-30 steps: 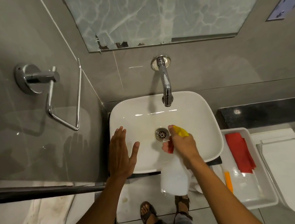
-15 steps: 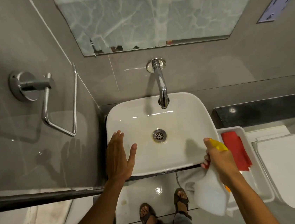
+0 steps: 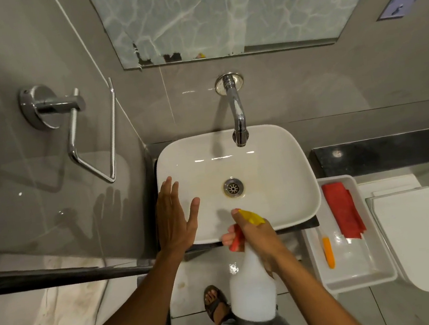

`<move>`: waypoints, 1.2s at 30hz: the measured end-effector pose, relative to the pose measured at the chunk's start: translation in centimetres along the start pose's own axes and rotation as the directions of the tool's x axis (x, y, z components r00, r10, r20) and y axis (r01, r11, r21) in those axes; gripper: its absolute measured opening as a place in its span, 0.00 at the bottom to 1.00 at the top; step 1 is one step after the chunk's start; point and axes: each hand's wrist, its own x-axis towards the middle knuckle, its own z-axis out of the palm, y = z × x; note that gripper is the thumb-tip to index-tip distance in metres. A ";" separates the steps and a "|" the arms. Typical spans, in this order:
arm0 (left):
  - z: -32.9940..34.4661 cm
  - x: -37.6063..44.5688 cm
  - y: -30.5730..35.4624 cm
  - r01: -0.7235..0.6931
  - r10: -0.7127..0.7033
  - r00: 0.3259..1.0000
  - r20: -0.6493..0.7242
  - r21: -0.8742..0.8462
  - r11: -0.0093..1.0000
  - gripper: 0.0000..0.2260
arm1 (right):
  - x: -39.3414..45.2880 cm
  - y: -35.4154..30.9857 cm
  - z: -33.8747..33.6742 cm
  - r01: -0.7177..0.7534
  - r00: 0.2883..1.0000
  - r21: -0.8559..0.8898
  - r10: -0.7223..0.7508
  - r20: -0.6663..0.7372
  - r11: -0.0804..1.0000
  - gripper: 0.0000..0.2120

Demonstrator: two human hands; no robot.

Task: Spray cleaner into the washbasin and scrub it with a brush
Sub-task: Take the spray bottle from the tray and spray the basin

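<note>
The white washbasin (image 3: pixel 274 160) sits below a chrome tap (image 3: pixel 237 117), with a metal drain (image 3: pixel 233 187) at its middle. My right hand (image 3: pixel 259 237) grips a white spray bottle (image 3: pixel 252 291) with a yellow nozzle and red trigger, held over the basin's front rim, nozzle pointing into the bowl. My left hand (image 3: pixel 174 217) lies flat with fingers apart on the basin's left front edge, holding nothing. An orange-handled brush (image 3: pixel 328 252) lies in the white tray (image 3: pixel 355 280) to the right.
A folded red cloth (image 3: pixel 343 209) lies in the tray. A white toilet lid (image 3: pixel 424 234) is at far right. A chrome towel ring (image 3: pixel 90 139) hangs on the grey left wall. A mirror (image 3: pixel 231 10) is above the tap. My sandalled foot (image 3: pixel 215 304) stands below.
My right hand swung the spray bottle out to the basin's right corner, then back to the front middle rim. The left hand has stayed in place.
</note>
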 end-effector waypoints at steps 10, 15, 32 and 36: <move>-0.4 -0.1 0.7 0.049 -0.049 0.999 0.007 -0.027 0.998 0.39 | 5.4 -5.2 2.4 0.056 0.998 -0.009 -0.057 -0.042 0.998 0.19; -0.4 -0.1 0.4 0.043 -0.043 0.999 0.022 -0.009 0.999 0.36 | 7.2 -6.3 -0.4 0.084 0.977 0.037 -0.075 -0.197 0.996 0.12; -0.5 -0.1 0.6 0.069 -0.069 0.997 0.025 -0.017 0.997 0.38 | 1.3 0.2 -9.7 0.103 0.913 -0.021 -0.103 -0.394 0.994 0.22; -0.7 -0.1 1.0 0.053 -0.053 0.999 0.012 -0.024 0.998 0.39 | 0.1 2.4 -8.4 0.191 0.940 -0.009 -0.186 -0.288 0.982 0.25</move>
